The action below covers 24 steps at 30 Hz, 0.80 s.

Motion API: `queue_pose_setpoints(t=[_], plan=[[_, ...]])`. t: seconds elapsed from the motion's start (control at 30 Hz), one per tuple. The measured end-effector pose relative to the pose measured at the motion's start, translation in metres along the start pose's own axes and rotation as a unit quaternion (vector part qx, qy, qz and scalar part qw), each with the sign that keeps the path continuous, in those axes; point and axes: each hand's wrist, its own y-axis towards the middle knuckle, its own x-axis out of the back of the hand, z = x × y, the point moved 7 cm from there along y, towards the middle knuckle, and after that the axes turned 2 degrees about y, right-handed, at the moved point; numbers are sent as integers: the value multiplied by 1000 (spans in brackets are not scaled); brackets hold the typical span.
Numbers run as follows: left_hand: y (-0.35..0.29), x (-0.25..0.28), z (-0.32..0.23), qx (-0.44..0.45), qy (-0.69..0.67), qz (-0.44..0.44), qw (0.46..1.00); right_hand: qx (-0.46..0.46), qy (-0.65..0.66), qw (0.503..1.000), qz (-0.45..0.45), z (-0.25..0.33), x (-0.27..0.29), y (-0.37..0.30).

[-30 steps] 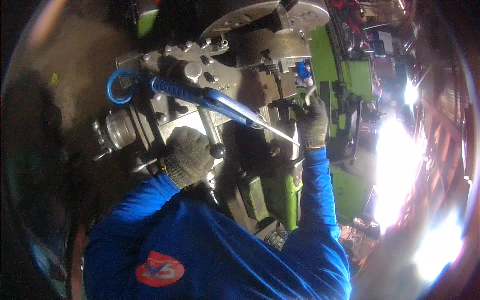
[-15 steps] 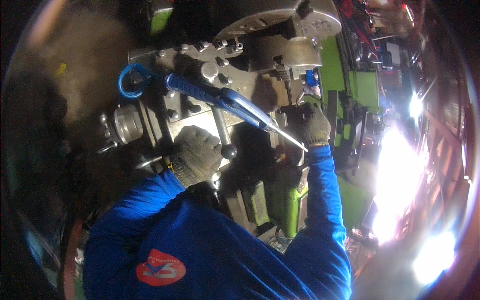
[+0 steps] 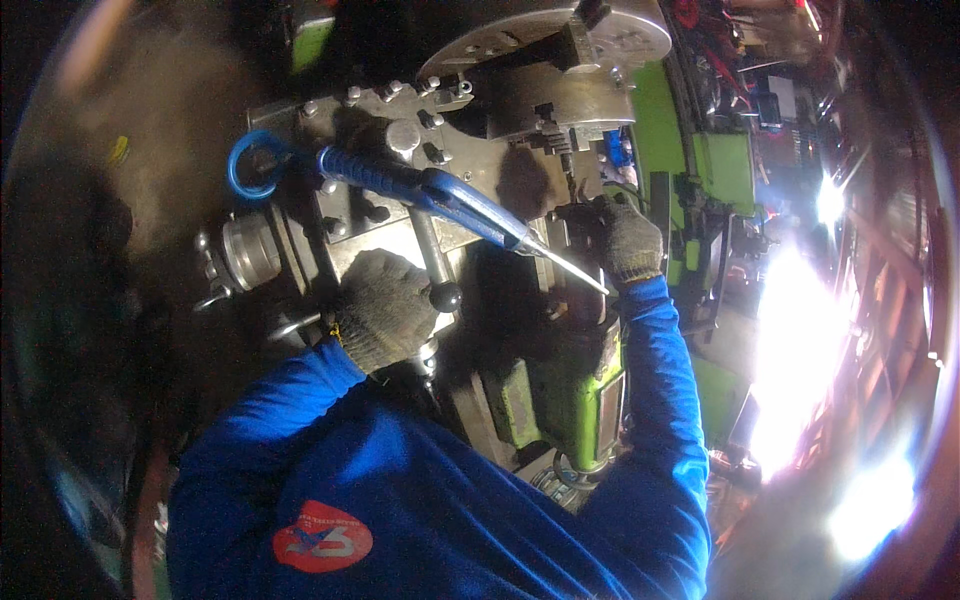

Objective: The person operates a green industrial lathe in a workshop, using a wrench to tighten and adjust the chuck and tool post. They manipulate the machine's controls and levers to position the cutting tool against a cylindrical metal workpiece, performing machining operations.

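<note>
Both my hands wear dark knitted work gloves over a metal lathe. My left hand [image 3: 385, 308] is curled on the lathe carriage, close to a lever with a black ball knob [image 3: 445, 297]; its fingertips are hidden. My right hand [image 3: 632, 238] is curled beside a drill bit [image 3: 570, 178] that points toward the chuck [image 3: 560, 95]. What its fingers grip is out of sight. A blue air blow gun [image 3: 440, 200] slants across the carriage between my hands. Its thin metal nozzle [image 3: 570, 268] ends near my right wrist, and a blue hose loop [image 3: 250, 165] is at its other end.
The green tailstock [image 3: 585, 395] stands between my forearms. A round metal handwheel [image 3: 250, 248] sticks out left of the carriage. Several bolts surround the tool post [image 3: 403, 138]. Green machine parts [image 3: 728, 170] stand right of my right hand. Glaring light [image 3: 795, 360] covers the right side.
The lathe and blow gun sit slightly farther up and left in the picture. My right forearm has swung a little rightward, showing more of the tailstock. Both hands stay in place on the machine.
</note>
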Motion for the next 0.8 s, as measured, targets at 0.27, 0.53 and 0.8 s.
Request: queue_pose_setpoints(t=[0.27, 0.53, 0.8], plan=[[-5, -3, -6, -52, 22, -16, 998, 4, -71, 997, -26, -42, -60, -10], [-5, -9, -4, -57, 49, 20, 997, -164, 71, 984, 12, 7, -2, -4], [-12, -28, -4, -40, 115, 69, 990, -324, 120, 938, 18, 3, -20, -11]])
